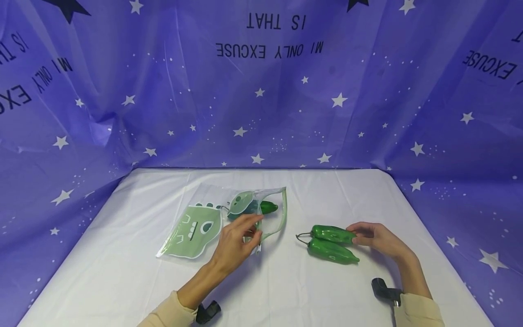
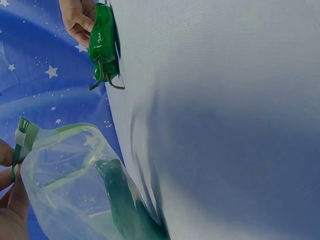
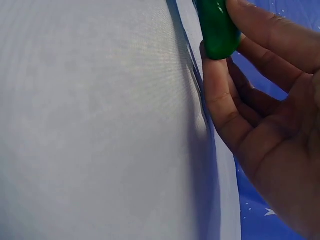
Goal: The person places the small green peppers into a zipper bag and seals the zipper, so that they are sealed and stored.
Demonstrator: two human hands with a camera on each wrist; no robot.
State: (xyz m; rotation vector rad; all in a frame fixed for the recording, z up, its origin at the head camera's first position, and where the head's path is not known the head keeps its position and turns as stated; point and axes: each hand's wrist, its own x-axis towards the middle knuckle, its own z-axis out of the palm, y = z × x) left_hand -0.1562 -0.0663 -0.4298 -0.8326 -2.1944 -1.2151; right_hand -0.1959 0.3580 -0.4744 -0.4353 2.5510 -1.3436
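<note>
A clear zip bag with a green cartoon print lies on the white table, its mouth spread toward the right. My left hand pinches the near edge of that mouth, beside the white slider. Inside the bag lies one green pepper, partly hidden by the print. To the right, two more green peppers rest side by side, stems pointing left. With thumb and fingers, my right hand holds the tip of the farther pepper. The nearer pepper lies right against it.
A white cloth covers the table. Purple curtains with stars and lettering stand behind it and along both sides. Each wrist carries a black camera mount.
</note>
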